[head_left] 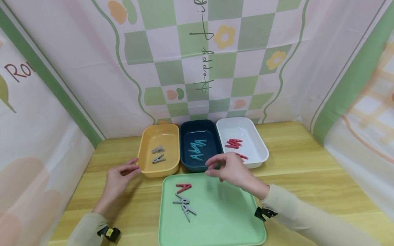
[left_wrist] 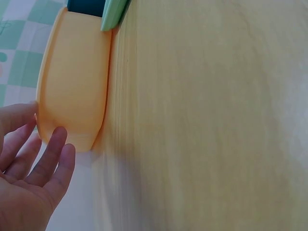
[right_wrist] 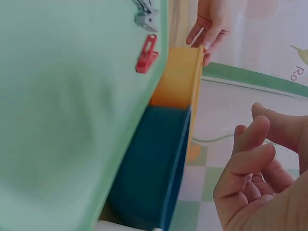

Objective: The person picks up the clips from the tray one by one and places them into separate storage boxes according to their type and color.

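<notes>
My left hand is at the near left corner of the yellow tray, its fingertips right at the rim and its fingers loosely spread. Two grey clothespins lie in that tray. My right hand hovers above the far part of the green tray, near the dark blue tray; its fingers are loosely bent with nothing between them. On the green tray rest a red clothespin and two grey clothespins, toward its left side. Several teal clothespins lie in the dark blue tray.
At the right of the row stands a white tray with several red clothespins, partly behind my right hand. The three trays stand side by side at the back of the wooden table. A patterned cloth hangs behind them.
</notes>
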Action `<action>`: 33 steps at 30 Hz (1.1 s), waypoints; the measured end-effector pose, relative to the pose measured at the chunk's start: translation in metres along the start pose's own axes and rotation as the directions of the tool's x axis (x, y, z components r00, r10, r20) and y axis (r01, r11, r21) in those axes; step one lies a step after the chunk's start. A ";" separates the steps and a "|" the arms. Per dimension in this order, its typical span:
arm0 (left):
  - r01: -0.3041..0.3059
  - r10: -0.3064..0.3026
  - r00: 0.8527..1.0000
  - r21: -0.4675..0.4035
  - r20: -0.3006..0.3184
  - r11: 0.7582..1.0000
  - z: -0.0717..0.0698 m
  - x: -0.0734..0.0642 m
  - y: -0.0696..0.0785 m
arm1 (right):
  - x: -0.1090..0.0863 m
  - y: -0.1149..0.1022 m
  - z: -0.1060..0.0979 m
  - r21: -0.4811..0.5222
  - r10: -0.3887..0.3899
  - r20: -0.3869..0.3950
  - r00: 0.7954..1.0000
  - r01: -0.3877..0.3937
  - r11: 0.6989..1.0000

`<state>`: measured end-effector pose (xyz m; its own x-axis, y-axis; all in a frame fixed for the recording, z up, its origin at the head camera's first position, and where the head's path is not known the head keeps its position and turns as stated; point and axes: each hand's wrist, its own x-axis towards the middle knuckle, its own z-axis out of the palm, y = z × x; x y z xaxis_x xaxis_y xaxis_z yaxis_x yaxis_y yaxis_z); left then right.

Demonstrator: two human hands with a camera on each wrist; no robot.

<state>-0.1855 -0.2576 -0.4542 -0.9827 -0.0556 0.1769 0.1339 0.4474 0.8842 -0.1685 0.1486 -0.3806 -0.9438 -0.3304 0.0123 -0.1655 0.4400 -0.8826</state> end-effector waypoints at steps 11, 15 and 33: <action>0.021 -0.021 1.000 0.001 0.006 1.000 -0.001 0.000 0.000 | -0.015 0.014 0.011 0.096 0.047 0.050 0.998 -0.052 0.994; 0.022 -0.022 1.000 0.007 0.004 1.000 -0.001 0.000 0.000 | -0.016 0.017 0.015 0.100 0.063 0.064 0.996 -0.069 0.993; 0.024 -0.024 1.000 0.011 0.005 1.000 -0.001 -0.001 0.002 | -0.007 0.020 0.034 0.105 0.112 0.077 0.991 -0.120 0.987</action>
<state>-0.1842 -0.2575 -0.4523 -0.9862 -0.0622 0.1534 0.1087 0.4554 0.8836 -0.1552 0.1319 -0.4144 -0.9316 -0.3420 -0.1232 -0.0200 0.3865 -0.9221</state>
